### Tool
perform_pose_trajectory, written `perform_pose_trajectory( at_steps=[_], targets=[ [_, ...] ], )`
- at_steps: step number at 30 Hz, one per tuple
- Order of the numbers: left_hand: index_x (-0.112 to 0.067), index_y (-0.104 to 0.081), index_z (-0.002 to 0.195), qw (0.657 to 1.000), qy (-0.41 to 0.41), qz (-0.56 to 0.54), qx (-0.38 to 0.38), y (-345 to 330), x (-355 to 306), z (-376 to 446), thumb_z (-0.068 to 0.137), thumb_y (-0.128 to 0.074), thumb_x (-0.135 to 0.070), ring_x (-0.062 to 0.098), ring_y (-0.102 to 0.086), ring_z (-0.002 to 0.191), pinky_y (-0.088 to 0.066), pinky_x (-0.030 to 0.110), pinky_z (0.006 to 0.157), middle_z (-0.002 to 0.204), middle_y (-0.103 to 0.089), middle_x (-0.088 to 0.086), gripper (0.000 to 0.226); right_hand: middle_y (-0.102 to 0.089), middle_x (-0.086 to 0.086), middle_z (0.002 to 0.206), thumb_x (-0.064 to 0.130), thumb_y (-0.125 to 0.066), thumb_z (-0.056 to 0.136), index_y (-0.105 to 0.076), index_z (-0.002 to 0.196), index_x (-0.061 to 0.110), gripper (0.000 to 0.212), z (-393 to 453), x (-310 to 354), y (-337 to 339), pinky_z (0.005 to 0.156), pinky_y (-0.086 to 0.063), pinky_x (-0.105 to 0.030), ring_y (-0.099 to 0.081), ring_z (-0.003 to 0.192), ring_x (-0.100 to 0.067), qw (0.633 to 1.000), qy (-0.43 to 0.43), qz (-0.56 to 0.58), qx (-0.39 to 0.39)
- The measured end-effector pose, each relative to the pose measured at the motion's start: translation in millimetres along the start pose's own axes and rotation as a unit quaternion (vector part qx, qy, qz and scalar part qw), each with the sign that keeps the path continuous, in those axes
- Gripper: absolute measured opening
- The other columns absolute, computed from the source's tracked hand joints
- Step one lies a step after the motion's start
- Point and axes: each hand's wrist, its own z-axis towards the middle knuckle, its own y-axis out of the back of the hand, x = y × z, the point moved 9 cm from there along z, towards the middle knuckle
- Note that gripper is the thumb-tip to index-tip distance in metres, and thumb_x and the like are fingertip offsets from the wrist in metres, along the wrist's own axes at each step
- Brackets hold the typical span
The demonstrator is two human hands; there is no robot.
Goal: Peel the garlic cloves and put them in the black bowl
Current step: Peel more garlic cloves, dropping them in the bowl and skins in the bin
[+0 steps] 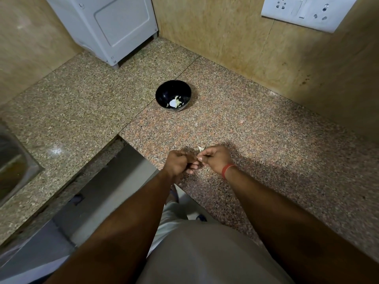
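Note:
A black bowl (173, 94) stands on the granite counter (256, 130), with a few pale garlic pieces lying in its bottom. Nearer to me, both hands meet just above the counter's front edge. My left hand (178, 163) is curled, and what it holds is hidden by its fingers. My right hand (214, 157) pinches a small pale garlic clove (200, 148), whose papery tip sticks up between the fingers. A red band circles my right wrist. The hands touch each other, well in front of the bowl.
A white appliance (110, 27) stands in the back left corner. A steel sink (14, 160) is set into the counter at far left. A white socket panel (303, 11) hangs on the right wall. The counter forms an L around a gap where I stand.

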Motion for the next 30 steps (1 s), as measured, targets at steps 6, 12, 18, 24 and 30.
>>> perform_pose_trajectory(
  at_steps=[6, 12, 18, 24, 30],
  targets=[
    [0.023, -0.067, 0.097, 1.0, 0.01, -0.012, 0.006, -0.8, 0.8, -1.3, 0.087, -0.072, 0.008, 0.025, -0.065, 0.056, -0.047, 0.026, 0.041, 0.079, -0.071, 0.029, 0.019, -0.077, 0.003, 0.076, 0.0, -0.082, 0.082, -0.082, 0.091, 0.01, 0.014, -0.5, 15.4, 0.8, 0.058, -0.058, -0.018, -0.071, 0.058, -0.006, 0.996, 0.063, -0.068, 0.002],
    [0.021, -0.07, 0.086, 1.0, 0.015, -0.016, -0.007, 1.8, 2.4, -3.8, 0.082, -0.073, 0.009, 0.022, -0.06, 0.049, -0.044, 0.024, 0.039, 0.07, -0.069, 0.026, 0.013, -0.077, -0.003, 0.076, -0.003, -0.081, 0.081, -0.08, 0.086, 0.01, 0.014, -0.8, 11.2, -2.6, 0.061, -0.06, -0.022, -0.074, 0.063, -0.018, 0.997, 0.054, -0.044, 0.014],
    [0.013, -0.071, 0.077, 1.0, 0.006, -0.004, -0.023, 4.1, 1.8, -4.0, 0.083, -0.071, 0.006, 0.022, -0.055, 0.045, -0.041, 0.025, 0.039, 0.061, -0.065, 0.018, 0.009, -0.078, -0.007, 0.085, -0.007, -0.079, 0.08, -0.077, 0.1, 0.01, 0.026, -3.4, -1.6, -6.9, 0.07, -0.062, -0.029, -0.077, 0.075, -0.023, 0.998, -0.001, 0.052, 0.026],
    [0.004, -0.074, 0.071, 0.993, -0.001, 0.1, -0.062, 16.1, 10.7, 1.9, 0.087, -0.073, 0.007, 0.027, -0.058, 0.049, -0.046, 0.031, 0.043, 0.068, -0.071, 0.025, 0.016, -0.079, -0.009, 0.086, -0.005, -0.079, 0.081, -0.074, 0.111, 0.013, 0.035, -3.3, -12.9, -9.5, 0.087, -0.062, -0.045, -0.078, 0.085, -0.024, 0.99, -0.032, 0.137, 0.032],
    [0.001, -0.075, 0.068, 0.98, -0.028, 0.173, -0.088, 16.5, 3.2, 2.6, 0.082, -0.086, -0.005, 0.022, -0.053, 0.037, -0.041, 0.024, 0.038, 0.061, -0.069, 0.023, 0.019, -0.078, -0.008, 0.095, -0.009, -0.077, 0.082, -0.077, 0.108, 0.012, 0.033, -7.2, -14.8, -10.2, 0.082, -0.064, -0.042, -0.077, 0.091, -0.023, 0.988, -0.04, 0.141, 0.038]
  ],
)
